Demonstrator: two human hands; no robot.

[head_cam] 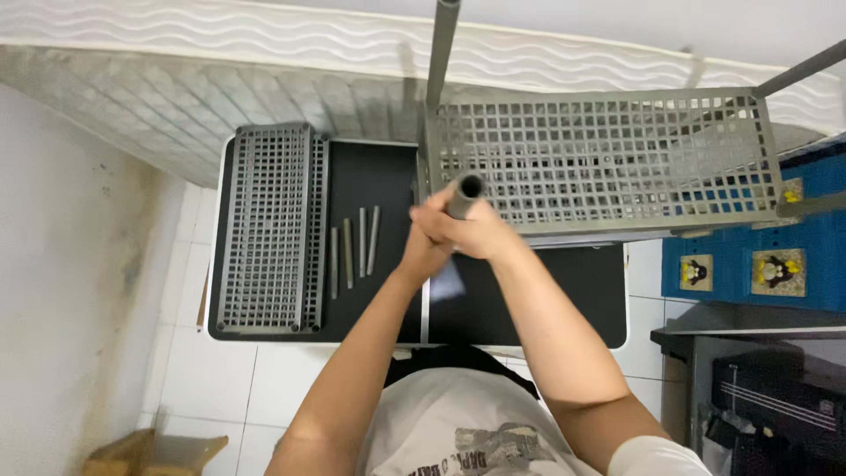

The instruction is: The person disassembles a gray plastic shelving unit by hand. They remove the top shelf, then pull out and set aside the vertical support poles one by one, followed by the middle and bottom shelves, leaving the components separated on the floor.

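So you've got four short grey rods (354, 247) lying loose on the black worktop (379, 176), plus two grey grid shelf panels: one flat stack (271, 227) on the left, one (599, 159) already up on poles. Upright grey poles, I count three: near one (467, 196), back one (442, 53), right one (806, 66). Two hands on the near one.

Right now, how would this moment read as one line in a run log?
hands: both hands grip grey tube | tube: at grid shelf corner | table: spare shelves, loose tubes
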